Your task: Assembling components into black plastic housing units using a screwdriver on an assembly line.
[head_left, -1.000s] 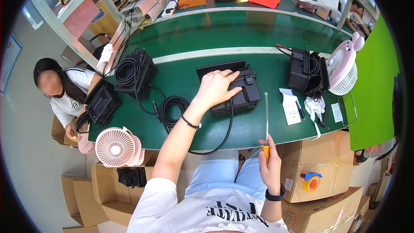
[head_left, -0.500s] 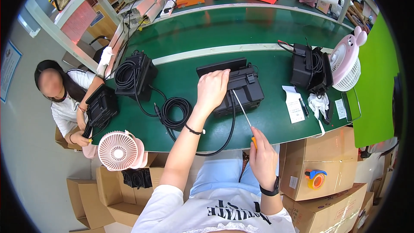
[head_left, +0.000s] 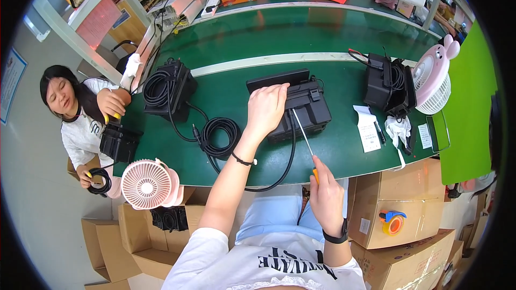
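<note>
In front of me on the green bench stands a black equipment box (head_left: 309, 108) with a flat black panel (head_left: 279, 80) raised along its far side. My left hand (head_left: 267, 104) is closed over the box's left part, fingers curled at the panel; the exact grip is partly hidden. My right hand (head_left: 326, 196) is closed round the orange handle of a screwdriver (head_left: 304, 135). Its long metal shaft slants up to the near face of the box, beside where a black corrugated cable (head_left: 292, 153) joins it. A coiled black cable (head_left: 219, 138) lies left of the box.
Further left are another black box (head_left: 183, 90) with coiled cable and a pink fan (head_left: 148, 185). A co-worker (head_left: 88, 113) handles a smaller black box (head_left: 119, 142). At right are a black box (head_left: 381, 83), papers (head_left: 368, 131) and a rabbit-eared fan (head_left: 434, 83). Cardboard boxes (head_left: 403, 185) stand below.
The co-worker has raised one hand above their black box, and the other now holds a coiled cable lower down. My hands and the screwdriver stay nearly in place; the view shifts slightly.
</note>
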`<state>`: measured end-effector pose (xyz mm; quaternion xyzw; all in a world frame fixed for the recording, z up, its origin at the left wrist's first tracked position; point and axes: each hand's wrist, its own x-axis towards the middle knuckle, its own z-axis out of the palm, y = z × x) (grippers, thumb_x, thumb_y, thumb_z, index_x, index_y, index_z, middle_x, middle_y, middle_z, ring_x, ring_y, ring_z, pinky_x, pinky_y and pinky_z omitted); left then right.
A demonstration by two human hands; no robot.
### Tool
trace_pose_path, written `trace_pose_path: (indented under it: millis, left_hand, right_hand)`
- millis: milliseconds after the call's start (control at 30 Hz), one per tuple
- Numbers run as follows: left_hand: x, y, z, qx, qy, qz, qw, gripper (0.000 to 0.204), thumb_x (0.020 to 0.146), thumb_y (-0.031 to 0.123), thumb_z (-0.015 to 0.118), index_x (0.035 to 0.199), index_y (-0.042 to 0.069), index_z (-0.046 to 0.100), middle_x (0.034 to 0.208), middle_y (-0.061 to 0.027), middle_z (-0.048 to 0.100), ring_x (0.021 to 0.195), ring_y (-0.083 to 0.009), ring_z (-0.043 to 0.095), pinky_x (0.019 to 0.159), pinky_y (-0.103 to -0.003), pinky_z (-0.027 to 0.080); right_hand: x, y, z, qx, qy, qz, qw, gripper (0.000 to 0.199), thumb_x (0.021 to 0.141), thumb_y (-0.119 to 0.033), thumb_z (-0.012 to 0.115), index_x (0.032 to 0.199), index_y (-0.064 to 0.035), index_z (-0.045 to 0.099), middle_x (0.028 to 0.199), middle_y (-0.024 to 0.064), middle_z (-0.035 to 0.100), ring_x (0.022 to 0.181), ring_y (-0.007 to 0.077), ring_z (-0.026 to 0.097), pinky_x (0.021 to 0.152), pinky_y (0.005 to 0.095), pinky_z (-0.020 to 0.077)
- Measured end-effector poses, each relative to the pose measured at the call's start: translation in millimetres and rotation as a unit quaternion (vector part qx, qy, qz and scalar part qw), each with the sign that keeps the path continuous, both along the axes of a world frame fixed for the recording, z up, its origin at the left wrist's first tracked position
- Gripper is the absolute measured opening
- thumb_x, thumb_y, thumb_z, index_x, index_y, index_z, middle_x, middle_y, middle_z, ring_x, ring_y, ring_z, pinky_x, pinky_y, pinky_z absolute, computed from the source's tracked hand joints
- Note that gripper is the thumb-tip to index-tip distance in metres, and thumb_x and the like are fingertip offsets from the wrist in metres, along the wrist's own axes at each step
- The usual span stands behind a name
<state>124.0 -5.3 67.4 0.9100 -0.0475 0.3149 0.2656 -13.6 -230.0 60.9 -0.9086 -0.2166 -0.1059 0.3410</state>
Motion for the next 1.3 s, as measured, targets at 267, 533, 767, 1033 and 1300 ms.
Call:
trace_pose_path:
  millis: [267, 533, 767, 1033, 1300]
  left_hand:
    - [-1, 0, 0, 0.003, 0.009, 0.017, 1.0, 0.032, 0.101, 0.022, 0.046, 0.1, 0.006, 0.074, 0.097, -0.0119, 0.073, 0.093, -0.0283, 0.069, 0.089, -0.042, 0.05]
    - [-2, -4, 3, -0.002, 0.011, 0.016, 1.0, 0.031, 0.101, 0.02, 0.046, 0.098, 0.006, 0.074, 0.094, -0.0127, 0.073, 0.092, -0.0287, 0.069, 0.088, -0.041, 0.051]
    - [-1, 1, 0, -0.002, 0.013, 0.021, 1.0, 0.034, 0.102, 0.021, 0.043, 0.099, 0.006, 0.074, 0.094, -0.0128, 0.073, 0.091, -0.0295, 0.069, 0.087, -0.041, 0.05]
    - [-1, 1, 0, -0.004, 0.007, 0.018, 1.0, 0.034, 0.101, 0.02, 0.043, 0.099, 0.006, 0.074, 0.095, -0.013, 0.073, 0.092, -0.0296, 0.069, 0.087, -0.042, 0.05]
    - [0, 1, 1, 0.01, 0.003, 0.006, 1.0, 0.033, 0.101, 0.02, 0.044, 0.1, 0.004, 0.073, 0.097, -0.0128, 0.073, 0.092, -0.0294, 0.069, 0.087, -0.042, 0.05]
  right_hand:
    - [8, -12, -2, 0.375, 0.422, 0.095, 0.82, 0.054, 0.097, -0.001, 0.052, 0.149, -0.0061, 0.038, 0.118, 0.0091, 0.061, 0.068, 0.0095, 0.053, 0.057, 0.0232, 0.0481]
    - [-15, -5, 14, 0.49, 0.475, 0.124, 0.72, 0.061, 0.097, 0.004, 0.044, 0.155, -0.0084, 0.027, 0.124, 0.0091, 0.048, 0.073, 0.0086, 0.051, 0.051, 0.022, 0.0485]
    - [-19, 7, 8, 0.382, 0.432, 0.153, 0.803, 0.062, 0.098, 0.002, 0.043, 0.156, -0.009, 0.023, 0.121, 0.0107, 0.045, 0.079, 0.0116, 0.057, 0.052, 0.0233, 0.0544]
    - [-17, 23, -7, 0.377, 0.409, 0.131, 0.821, 0.063, 0.098, 0.001, 0.046, 0.156, -0.0106, 0.025, 0.123, 0.0106, 0.046, 0.087, 0.0128, 0.056, 0.055, 0.0249, 0.0572]
    - [-13, 26, -24, 0.123, 0.07, 0.122, 0.982, 0.064, 0.098, 0.002, 0.045, 0.156, -0.0093, 0.022, 0.122, 0.0109, 0.045, 0.081, 0.012, 0.054, 0.049, 0.0205, 0.0481]
